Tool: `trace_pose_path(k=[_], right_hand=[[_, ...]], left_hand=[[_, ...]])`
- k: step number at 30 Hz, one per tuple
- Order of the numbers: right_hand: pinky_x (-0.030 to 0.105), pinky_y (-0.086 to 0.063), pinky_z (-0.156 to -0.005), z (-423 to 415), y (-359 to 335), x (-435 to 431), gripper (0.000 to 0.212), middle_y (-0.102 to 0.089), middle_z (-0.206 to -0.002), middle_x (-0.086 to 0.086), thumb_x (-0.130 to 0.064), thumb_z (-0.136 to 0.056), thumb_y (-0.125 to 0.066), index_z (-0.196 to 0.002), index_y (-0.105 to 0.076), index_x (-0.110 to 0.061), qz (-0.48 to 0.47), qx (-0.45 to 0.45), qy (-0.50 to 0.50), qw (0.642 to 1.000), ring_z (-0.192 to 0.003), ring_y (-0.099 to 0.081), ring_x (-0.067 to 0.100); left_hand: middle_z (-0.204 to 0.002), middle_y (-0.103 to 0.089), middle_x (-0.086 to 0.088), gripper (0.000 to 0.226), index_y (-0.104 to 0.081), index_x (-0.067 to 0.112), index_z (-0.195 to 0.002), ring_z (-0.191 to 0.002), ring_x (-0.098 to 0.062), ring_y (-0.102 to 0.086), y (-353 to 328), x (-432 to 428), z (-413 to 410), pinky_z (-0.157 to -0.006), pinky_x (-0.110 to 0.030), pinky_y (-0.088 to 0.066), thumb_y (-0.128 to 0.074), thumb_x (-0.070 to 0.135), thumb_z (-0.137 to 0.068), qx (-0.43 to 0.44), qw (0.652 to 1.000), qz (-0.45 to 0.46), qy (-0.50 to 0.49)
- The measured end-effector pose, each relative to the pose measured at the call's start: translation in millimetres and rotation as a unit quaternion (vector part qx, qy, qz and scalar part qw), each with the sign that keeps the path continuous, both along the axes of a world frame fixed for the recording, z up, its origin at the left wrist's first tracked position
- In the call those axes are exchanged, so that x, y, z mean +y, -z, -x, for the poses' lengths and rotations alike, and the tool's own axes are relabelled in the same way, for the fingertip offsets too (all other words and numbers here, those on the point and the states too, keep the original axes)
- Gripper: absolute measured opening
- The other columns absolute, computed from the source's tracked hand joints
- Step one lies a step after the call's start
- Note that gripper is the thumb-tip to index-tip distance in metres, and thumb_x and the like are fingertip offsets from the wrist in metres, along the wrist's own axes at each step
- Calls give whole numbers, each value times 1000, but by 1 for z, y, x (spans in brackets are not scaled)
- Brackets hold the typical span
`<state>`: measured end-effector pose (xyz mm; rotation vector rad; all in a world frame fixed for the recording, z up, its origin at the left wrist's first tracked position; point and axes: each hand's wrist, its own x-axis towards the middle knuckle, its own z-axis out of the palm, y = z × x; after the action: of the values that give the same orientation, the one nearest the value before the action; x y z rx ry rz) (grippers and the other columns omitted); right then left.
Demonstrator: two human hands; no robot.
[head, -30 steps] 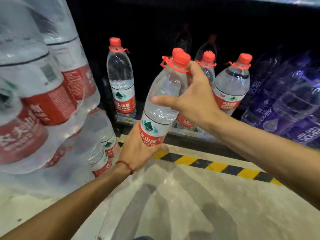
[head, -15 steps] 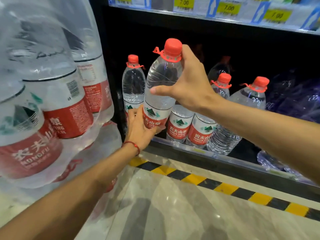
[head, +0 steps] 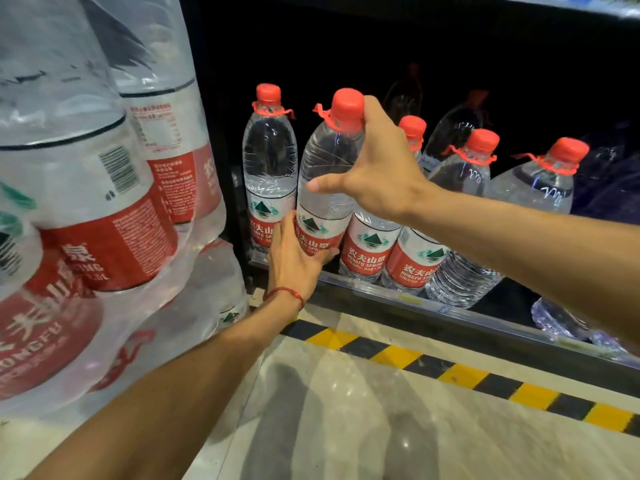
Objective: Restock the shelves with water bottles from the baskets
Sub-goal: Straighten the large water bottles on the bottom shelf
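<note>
Both hands grip one water bottle at the front left of the shelf. Right hand: fingers curled round the neck and shoulder just below the red cap, thumb extended across the front of the clear body. Left hand: wrapped round the lower part at the red-and-white label, thumb under the label's front edge; a red cord bracelet circles that wrist. The bottle stands close to upright, leaning slightly to the right at the top. Its base is hidden behind the left hand, so contact with the shelf floor cannot be confirmed. Immediately to its left stands a matching bottle, touching or nearly touching it. To its right, further red-capped bottles stand in the front row, with dark shapes of more bottles behind them. Purple-tinted bottles occupy the far right of the shelf. Shrink-wrapped packs of the same water are stacked at the left, outside the shelf. Yellow-and-black striped tape runs along the floor below the shelf edge.
</note>
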<state>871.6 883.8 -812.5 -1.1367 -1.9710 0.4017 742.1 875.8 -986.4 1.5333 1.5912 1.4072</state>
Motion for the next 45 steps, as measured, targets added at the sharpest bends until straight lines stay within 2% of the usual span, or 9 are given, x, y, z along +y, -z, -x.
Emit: trace_pose_path(k=[4, 10, 14, 22, 27, 35, 39, 42, 45], right_hand=[[18, -45, -86, 7, 3, 7, 85, -63, -116, 3, -30, -64, -101, -126, -47, -8, 12, -35, 14, 999, -107, -60, 21], [8, -45, -75, 9, 3, 21, 74, -66, -106, -4, -23, -63, -101, -122, -59, -8, 82, -8, 66, 994, -101, -63, 16], [26, -50, -91, 15, 2, 29, 73, -68, -116, 1, -22, -65, -100, -124, -60, -11, 117, -5, 91, 989, -109, -64, 20], [29, -44, -96, 22, 3, 32, 70, -59, -130, 5, -19, -79, -92, -135, -50, -11, 149, 1, 126, 981, -118, -56, 22], [39, -47, -104, 32, 5, 38, 68, -55, -134, 11, -18, -83, -88, -136, -45, -10, 161, -16, 139, 977, -121, -55, 28], [22, -29, -97, 32, 9, 27, 74, -40, -147, 13, -16, -96, -76, -153, -30, -9, 135, -50, 136, 980, -136, -43, 29], [24, -24, -115, 34, 12, 6, 85, -20, -168, 13, -9, -99, -69, -164, -14, -10, 103, -44, 116, 987, -154, -25, 29], [27, -26, -117, 26, 19, -13, 72, -28, -163, 9, -10, -99, -65, -160, -26, -11, 77, -55, 96, 991, -151, -27, 26], [31, -26, -120, 12, 23, -36, 54, -27, -164, 7, -19, -102, -62, -151, -43, -10, 29, -108, 72, 991, -151, -28, 25]], left_hand=[[-141, -52, -2, 92, -43, 23, -145, -127, -11, -47, 12, 1, -4, -105, -28, -40, -94, 32, -69, -10, 1000, 5, -13], [-140, -50, -9, 92, -43, 14, -146, -131, -28, -49, 22, 8, -11, -107, -42, -43, -93, 28, -70, -2, 997, 44, -61], [-141, -47, -10, 88, -42, 13, -146, -133, -29, -46, 25, 8, -13, -110, -44, -41, -91, 30, -74, 1, 996, 56, -64], [-138, -48, -8, 82, -48, 12, -138, -130, -28, -50, 31, 14, -19, -107, -53, -50, -93, 28, -72, -70, 990, 80, -90], [-138, -48, -7, 82, -49, 15, -136, -129, -28, -52, 34, 16, -21, -104, -53, -52, -94, 32, -70, -85, 988, 81, -104], [-141, -44, -10, 78, -49, 10, -137, -134, -29, -49, 33, 15, -27, -107, -53, -50, -92, 26, -74, -85, 987, 73, -111], [-141, -43, -7, 87, -48, 9, -143, -132, -27, -51, 35, 17, -27, -109, -51, -50, -94, 25, -71, -95, 985, 71, -126], [-142, -45, -10, 88, -47, 8, -144, -132, -28, -51, 30, 13, -30, -111, -47, -47, -93, 24, -71, -78, 987, 77, -115], [-137, -53, -9, 68, -53, 9, -138, -126, -26, -56, 17, -1, -23, -108, -42, -49, -85, 22, -80, -57, 992, 45, -105]])
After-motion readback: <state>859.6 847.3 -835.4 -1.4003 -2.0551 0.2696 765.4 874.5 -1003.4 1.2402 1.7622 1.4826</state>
